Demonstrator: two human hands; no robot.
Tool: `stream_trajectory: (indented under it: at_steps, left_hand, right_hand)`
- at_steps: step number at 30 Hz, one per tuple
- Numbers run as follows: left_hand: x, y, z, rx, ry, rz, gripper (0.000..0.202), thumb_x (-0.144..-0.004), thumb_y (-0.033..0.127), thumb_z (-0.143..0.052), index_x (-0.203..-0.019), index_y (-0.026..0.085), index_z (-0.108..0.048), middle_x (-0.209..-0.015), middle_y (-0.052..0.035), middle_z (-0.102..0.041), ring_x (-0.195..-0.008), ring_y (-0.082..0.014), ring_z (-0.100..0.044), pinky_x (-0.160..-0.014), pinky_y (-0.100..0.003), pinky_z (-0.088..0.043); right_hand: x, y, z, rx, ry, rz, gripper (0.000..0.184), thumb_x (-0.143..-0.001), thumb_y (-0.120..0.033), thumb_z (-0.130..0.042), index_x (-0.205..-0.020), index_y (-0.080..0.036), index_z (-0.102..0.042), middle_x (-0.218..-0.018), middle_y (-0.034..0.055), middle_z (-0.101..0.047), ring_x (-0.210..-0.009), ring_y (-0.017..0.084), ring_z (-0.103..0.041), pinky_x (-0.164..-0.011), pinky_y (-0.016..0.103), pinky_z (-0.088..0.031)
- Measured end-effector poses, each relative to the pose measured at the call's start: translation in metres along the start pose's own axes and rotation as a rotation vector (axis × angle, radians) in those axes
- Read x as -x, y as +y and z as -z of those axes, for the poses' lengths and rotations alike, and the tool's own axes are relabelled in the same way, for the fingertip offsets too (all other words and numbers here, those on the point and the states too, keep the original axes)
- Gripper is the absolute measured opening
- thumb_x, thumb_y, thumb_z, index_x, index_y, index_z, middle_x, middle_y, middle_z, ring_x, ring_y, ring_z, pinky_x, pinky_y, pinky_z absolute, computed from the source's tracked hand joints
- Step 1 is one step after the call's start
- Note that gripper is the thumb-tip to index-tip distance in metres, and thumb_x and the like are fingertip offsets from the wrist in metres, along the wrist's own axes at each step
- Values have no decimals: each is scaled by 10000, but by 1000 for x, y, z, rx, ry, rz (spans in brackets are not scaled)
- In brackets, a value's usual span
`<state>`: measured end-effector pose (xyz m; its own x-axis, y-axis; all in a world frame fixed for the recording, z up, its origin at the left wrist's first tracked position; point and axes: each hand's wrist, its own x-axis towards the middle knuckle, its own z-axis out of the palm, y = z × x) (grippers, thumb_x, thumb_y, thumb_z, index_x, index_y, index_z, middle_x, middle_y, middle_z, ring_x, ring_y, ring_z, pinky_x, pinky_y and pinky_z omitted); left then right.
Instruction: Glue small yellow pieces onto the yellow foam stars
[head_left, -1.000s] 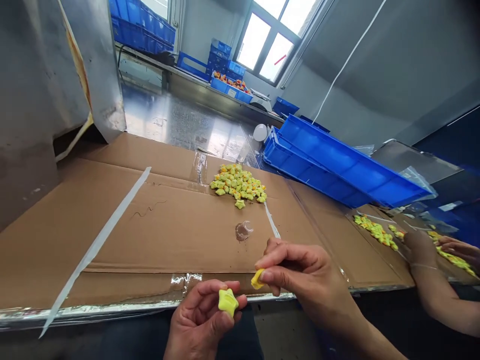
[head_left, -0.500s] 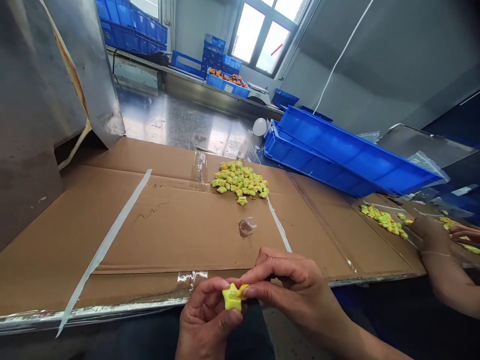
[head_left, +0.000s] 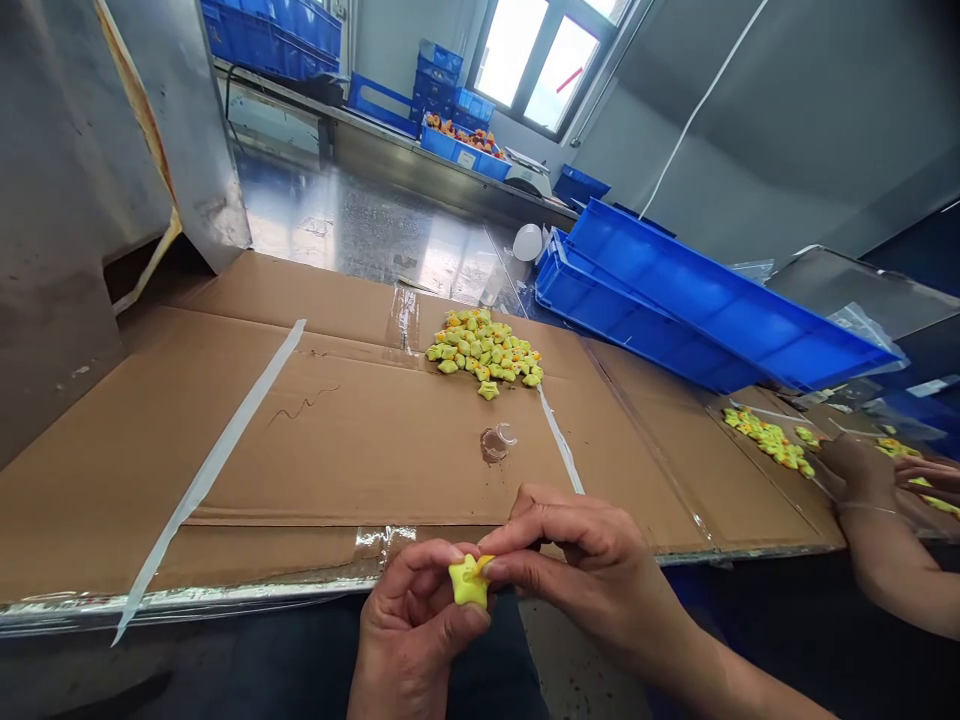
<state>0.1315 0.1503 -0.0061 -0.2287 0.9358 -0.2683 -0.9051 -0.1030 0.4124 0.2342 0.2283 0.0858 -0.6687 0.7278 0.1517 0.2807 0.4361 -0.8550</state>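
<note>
At the near edge of the cardboard sheet (head_left: 337, 450), a matte yellow-green five-pointed star (head_left: 469, 583) is held between the two hands, just above the bench front. The left hand (head_left: 411, 632) is closed around the star, with the thumb and curled fingers gripping it from below and the side. The right hand (head_left: 592, 570) pinches a small yellow-orange piece (head_left: 486, 563) between thumb and forefinger, pressing it to the star's upper right edge; whether it is fixed there cannot be determined.

Status: one star is in hand, and a heap of similar stars (head_left: 484, 350) lies on the cardboard beyond. A single star (head_left: 488, 391) sits at the heap's lower edge. The corrugated sheet bears a long white tape strip (head_left: 214, 480). On the right, a co-worker's hands (head_left: 862, 475) are beside a smaller spread of stars (head_left: 765, 438). Blue plastic crates (head_left: 712, 300) lie past the sheet.
</note>
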Motion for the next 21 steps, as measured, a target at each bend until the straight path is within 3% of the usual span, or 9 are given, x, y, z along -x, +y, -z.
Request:
stream_trajectory:
  at_steps: [11, 21]
  left_hand:
    - [2, 1, -5, -39, 72, -17, 290, -447, 148, -891, -689, 218, -747, -687, 0, -757, -684, -134, -677, -684, -204, -525]
    - [5, 1, -7, -87, 110, -55, 237, -470, 113, -865, -655, 204, -748, -631, 4, -725, -630, -120, -643, -628, -197, -516]
  right_hand:
    - [1, 0, 2, 151, -82, 75, 67, -827, -115, -703, -834, -168, -744, -628, -8, -562, -592, 123, -528, -545, 230, -377]
    - [4, 1, 3, 205, -119, 82, 91, -842, -104, -678, -830, -187, -714, -628, -29, -546, -572, 110, -512, -535, 227, -361]
